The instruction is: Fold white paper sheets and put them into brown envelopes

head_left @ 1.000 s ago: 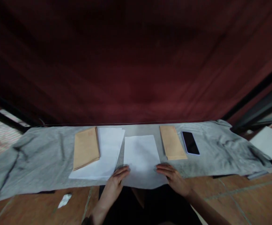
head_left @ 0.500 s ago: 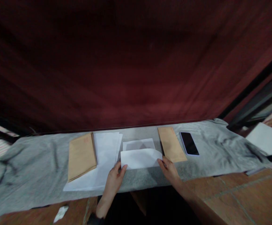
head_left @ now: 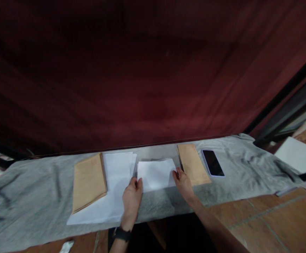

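A folded sheet of white paper (head_left: 156,176) lies in front of me, nearly covering other white paper whose far edge just shows behind it. My left hand (head_left: 132,196) pinches its left edge, thumb and fingers close together. At the opposite edge, my right hand (head_left: 183,183) grips the paper with curled fingers. Beside my left hand are larger white sheets (head_left: 119,172), partly under a stack of brown envelopes (head_left: 89,182). Just beyond my right hand lies another brown envelope (head_left: 193,163), apparently with more beneath it.
A phone (head_left: 213,163) with a pale purple edge lies right of the brown envelope. Everything rests on a grey cloth (head_left: 234,175) over a narrow surface, backed by a dark red panel (head_left: 153,88). A white board-like object (head_left: 300,154) is at far right. Tiled floor (head_left: 268,218) shows below.
The folded sheet has moved back and down onto the paper behind it, now almost lined up with it. Both hands went along, still gripping its sides.
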Available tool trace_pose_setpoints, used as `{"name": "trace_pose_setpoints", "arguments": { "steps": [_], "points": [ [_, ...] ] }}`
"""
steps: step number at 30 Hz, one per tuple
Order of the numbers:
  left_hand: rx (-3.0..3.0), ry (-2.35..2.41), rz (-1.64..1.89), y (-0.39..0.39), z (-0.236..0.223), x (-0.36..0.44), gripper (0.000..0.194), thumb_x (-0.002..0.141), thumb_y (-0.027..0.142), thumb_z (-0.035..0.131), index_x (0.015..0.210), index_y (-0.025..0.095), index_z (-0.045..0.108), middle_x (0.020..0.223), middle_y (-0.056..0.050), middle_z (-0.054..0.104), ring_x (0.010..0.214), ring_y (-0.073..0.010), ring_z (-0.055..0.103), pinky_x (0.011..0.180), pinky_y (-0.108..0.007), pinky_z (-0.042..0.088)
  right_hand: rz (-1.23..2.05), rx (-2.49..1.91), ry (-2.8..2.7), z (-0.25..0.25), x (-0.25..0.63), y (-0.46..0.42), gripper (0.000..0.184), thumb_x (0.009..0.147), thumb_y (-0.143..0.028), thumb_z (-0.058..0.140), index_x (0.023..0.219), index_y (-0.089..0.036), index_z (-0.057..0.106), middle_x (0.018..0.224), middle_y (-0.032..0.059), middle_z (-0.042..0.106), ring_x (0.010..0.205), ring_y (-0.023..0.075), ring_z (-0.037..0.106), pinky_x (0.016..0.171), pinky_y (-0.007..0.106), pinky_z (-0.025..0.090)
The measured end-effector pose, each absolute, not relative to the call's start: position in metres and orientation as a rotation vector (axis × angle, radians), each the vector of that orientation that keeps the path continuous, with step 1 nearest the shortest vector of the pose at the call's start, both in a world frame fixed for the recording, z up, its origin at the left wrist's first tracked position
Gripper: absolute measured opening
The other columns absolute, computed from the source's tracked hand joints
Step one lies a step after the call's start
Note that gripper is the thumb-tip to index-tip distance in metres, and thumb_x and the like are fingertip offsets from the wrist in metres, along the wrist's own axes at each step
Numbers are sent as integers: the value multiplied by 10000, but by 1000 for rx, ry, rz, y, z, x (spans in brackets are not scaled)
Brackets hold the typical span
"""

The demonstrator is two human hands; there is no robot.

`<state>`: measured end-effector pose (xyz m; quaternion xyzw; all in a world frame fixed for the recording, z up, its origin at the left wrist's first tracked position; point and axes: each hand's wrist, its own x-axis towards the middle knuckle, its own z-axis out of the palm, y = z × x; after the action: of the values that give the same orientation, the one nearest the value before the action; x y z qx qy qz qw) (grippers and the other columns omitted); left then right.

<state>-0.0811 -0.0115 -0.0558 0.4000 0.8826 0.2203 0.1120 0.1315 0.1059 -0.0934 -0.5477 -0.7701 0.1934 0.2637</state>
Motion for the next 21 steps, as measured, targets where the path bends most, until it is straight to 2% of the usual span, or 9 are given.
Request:
{"name": "trace_pose_setpoints", "arguments": {
  "steps": [3,6,10,17,21],
  "points": [
    [1139,2659,503,-5,-47,-75,252,996,372,453,1020,195,630,837,-69,757,733,-205,701,604,-282,367,472,-1524,-2086,-96,124,108,294,1001,-292,406,1095,-126,631,914,144,744,807,239,718,683,280,476],
    [1110,2722,398,-1,-43,-69,288,1008,373,426,1055,183,637,865,-92,770,772,-222,721,616,-293,391,370,-1570,-2134,-96,118,106,290,1006,-265,440,1201,-124,601,1017,154,744,846,233,728,703,269,495],
    [1160,2814,310,0,-49,-64,331,1017,382,387,1062,178,644,826,-99,764,760,-233,728,617,-300,413,215,-1634,-2250,-94,112,103,301,1023,-251,421,1254,-135,577,1052,135,735,828,210,731,679,255,514],
    [1244,2904,234,2,-65,-64,356,1021,372,361,1077,169,648,786,-105,749,748,-247,731,604,-304,433,76,-1706,-2297,-92,106,101,430,1038,-289,353,1420,-133,477,1171,180,670,769,202,717,592,266,524],
    [1272,2922,172,3,-65,-62,360,1022,363,356,1073,162,651,764,-102,741,740,-250,728,606,-306,447,-11,-1682,-2321,-95,106,100,434,1035,-278,390,1437,-138,469,1203,177,642,849,218,698,615,279,533]
  ]
}}
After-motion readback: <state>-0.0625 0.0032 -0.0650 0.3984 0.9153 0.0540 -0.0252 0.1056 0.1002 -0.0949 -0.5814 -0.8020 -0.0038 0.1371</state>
